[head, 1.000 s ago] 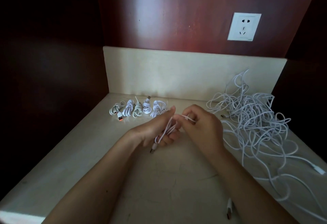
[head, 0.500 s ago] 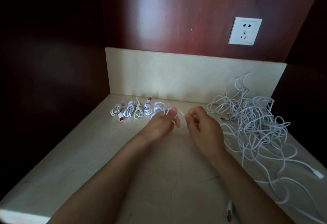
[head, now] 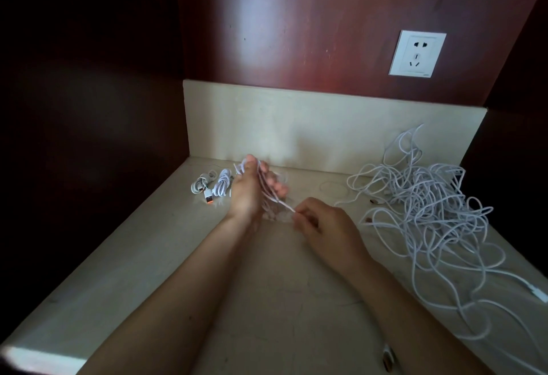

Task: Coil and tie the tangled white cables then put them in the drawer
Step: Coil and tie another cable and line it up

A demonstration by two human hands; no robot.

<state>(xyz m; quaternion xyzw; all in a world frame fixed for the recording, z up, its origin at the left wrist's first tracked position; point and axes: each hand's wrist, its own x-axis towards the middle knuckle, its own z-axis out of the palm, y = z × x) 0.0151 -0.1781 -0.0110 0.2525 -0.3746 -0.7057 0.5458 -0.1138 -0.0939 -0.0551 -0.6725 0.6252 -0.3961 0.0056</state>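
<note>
Hands meet over the middle of the pale counter, with both forearms reaching in from the near edge. The left hand is raised with its palm turned to the right, and its fingers are curled round several loops of a white cable that cross the palm and rise past the thumb tip. Blur makes the number of loops impossible to tell. From those loops one strand runs down and to the right into the right hand. That hand sits lower and nearer, knuckles up, with its fingertips pinching the strand. The strand is drawn straight between the two hands.

Just left of the raised hand, at the far left of the counter near the cream backsplash, lie tied coils. Two show clearly, and whatever lies to their right is covered by the hand. A USB plug with an orange insert sticks out toward the near side below the leftmost coil.

On the right side the tangled pile of white cables sprawls from the backsplash to the near right edge, and a few loops lean up against the backsplash. A white connector lies at its right fringe. A single thin loop lies flat between the pile and the hands. A dark plug shows at the near edge beside the right forearm.

Above the backsplash, a white wall socket is set into the red-brown wood panel, over the pile
</note>
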